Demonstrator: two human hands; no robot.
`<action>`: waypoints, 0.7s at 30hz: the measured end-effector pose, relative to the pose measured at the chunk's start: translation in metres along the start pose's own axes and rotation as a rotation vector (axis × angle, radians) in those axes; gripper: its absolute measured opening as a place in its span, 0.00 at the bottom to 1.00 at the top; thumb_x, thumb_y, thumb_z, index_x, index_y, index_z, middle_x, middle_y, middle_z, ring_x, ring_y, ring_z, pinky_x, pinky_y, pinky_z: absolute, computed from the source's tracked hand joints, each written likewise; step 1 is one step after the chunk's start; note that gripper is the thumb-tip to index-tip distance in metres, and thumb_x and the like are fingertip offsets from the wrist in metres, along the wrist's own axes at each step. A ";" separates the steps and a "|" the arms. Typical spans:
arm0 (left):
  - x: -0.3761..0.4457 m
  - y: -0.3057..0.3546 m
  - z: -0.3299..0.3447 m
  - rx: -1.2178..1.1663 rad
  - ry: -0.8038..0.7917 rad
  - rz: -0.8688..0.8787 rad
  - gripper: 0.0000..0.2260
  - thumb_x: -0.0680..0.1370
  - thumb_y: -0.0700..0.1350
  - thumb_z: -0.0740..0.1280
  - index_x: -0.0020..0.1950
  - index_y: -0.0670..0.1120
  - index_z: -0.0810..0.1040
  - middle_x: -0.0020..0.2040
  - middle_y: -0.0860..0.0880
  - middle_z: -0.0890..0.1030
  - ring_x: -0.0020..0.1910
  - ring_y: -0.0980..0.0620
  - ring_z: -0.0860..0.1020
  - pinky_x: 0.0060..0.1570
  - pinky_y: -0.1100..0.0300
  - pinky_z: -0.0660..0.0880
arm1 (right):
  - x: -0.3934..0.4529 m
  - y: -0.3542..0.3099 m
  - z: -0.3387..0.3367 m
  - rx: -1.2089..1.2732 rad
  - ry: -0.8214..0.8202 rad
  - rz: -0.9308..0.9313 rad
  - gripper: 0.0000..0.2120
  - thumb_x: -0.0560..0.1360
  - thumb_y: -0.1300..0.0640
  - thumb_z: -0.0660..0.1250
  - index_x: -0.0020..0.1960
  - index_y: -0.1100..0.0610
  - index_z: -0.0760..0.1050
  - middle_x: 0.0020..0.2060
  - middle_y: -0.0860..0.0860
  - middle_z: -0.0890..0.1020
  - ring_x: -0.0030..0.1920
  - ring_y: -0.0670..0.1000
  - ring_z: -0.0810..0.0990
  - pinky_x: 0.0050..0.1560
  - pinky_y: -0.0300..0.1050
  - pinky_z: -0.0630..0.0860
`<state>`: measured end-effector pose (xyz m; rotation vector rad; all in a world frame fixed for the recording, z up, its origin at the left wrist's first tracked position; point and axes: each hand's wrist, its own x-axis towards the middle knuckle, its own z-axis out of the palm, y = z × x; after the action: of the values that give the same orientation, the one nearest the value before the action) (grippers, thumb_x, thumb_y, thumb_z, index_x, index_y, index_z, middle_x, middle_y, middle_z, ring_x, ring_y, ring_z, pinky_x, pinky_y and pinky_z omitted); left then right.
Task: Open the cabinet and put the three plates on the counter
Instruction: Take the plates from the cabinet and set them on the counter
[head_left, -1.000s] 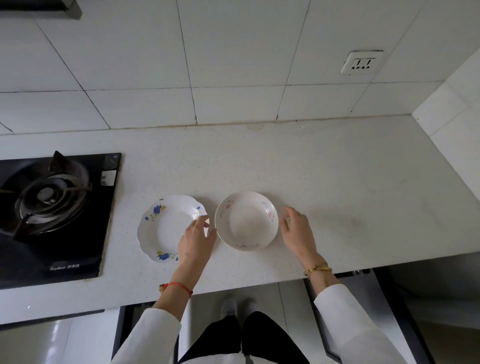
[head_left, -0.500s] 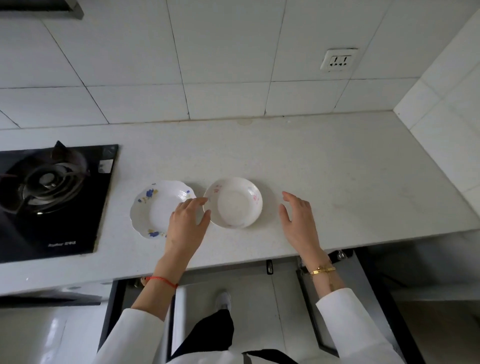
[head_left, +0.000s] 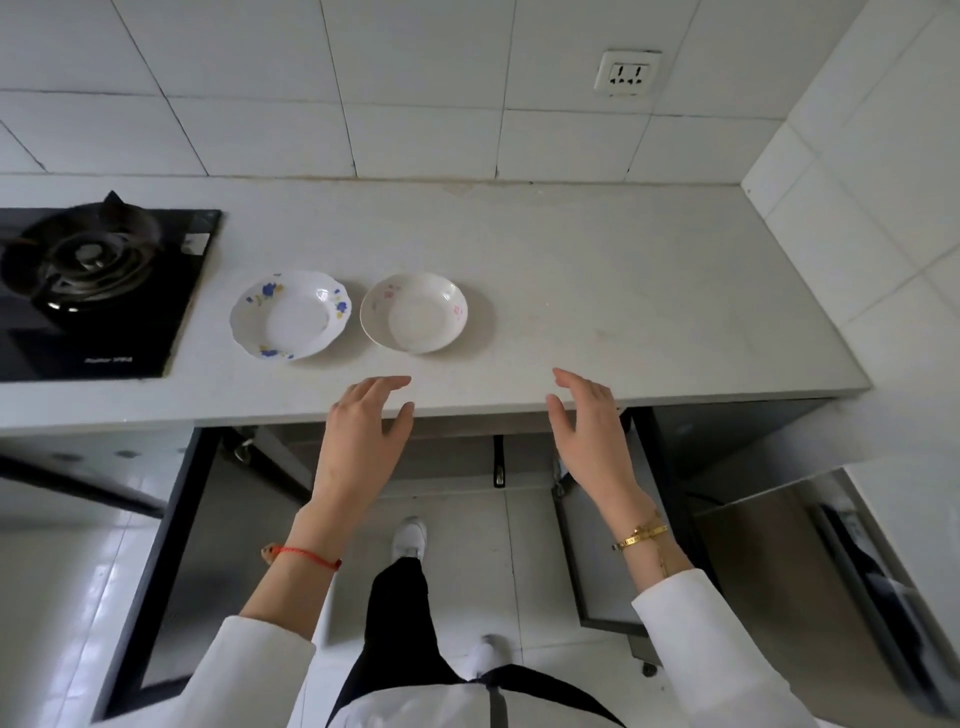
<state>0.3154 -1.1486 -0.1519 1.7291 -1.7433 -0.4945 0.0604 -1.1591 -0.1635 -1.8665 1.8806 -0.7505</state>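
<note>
Two plates lie side by side on the white counter (head_left: 597, 291): a scalloped plate with blue flowers (head_left: 291, 314) on the left and a round plate with pink flowers (head_left: 414, 313) to its right. My left hand (head_left: 363, 441) hovers at the counter's front edge, below the gap between the plates, fingers apart and empty. Further right, my right hand (head_left: 589, 436) is also open and empty at the edge. Both cabinet doors below stand open: the left door (head_left: 156, 571) and the right door (head_left: 602, 551). A third plate is not visible.
A black gas hob (head_left: 98, 291) sits at the counter's left end. A tiled wall with a socket (head_left: 627, 73) rises behind, and a side wall closes the right end. A steel appliance (head_left: 810, 571) stands at the lower right. My legs and shoes are between the doors.
Both hands have let go of the pink-flowered plate and drawn back from it to the counter's front edge. The view has pulled back, showing the open cabinet doors below.
</note>
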 end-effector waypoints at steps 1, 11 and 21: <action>-0.011 0.003 0.001 0.002 -0.002 -0.007 0.14 0.78 0.43 0.66 0.63 0.47 0.78 0.60 0.49 0.81 0.62 0.49 0.75 0.63 0.49 0.72 | -0.009 0.003 -0.003 0.009 -0.004 -0.003 0.19 0.81 0.53 0.58 0.71 0.56 0.67 0.65 0.50 0.75 0.70 0.49 0.67 0.68 0.44 0.67; -0.075 0.010 0.008 0.035 0.004 -0.046 0.13 0.77 0.42 0.67 0.61 0.45 0.79 0.58 0.49 0.82 0.58 0.47 0.77 0.60 0.50 0.73 | -0.065 0.017 -0.008 0.022 -0.049 -0.040 0.18 0.81 0.54 0.60 0.70 0.56 0.70 0.63 0.51 0.77 0.68 0.50 0.69 0.65 0.38 0.64; -0.066 -0.011 0.062 0.056 -0.107 -0.068 0.13 0.78 0.42 0.66 0.62 0.45 0.79 0.58 0.49 0.81 0.60 0.48 0.76 0.61 0.49 0.72 | -0.061 0.056 0.027 0.026 -0.043 0.015 0.17 0.81 0.54 0.60 0.68 0.57 0.71 0.61 0.52 0.79 0.66 0.51 0.72 0.65 0.44 0.71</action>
<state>0.2795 -1.0950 -0.2156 1.8365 -1.7926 -0.5825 0.0351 -1.1032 -0.2252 -1.8360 1.8473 -0.7210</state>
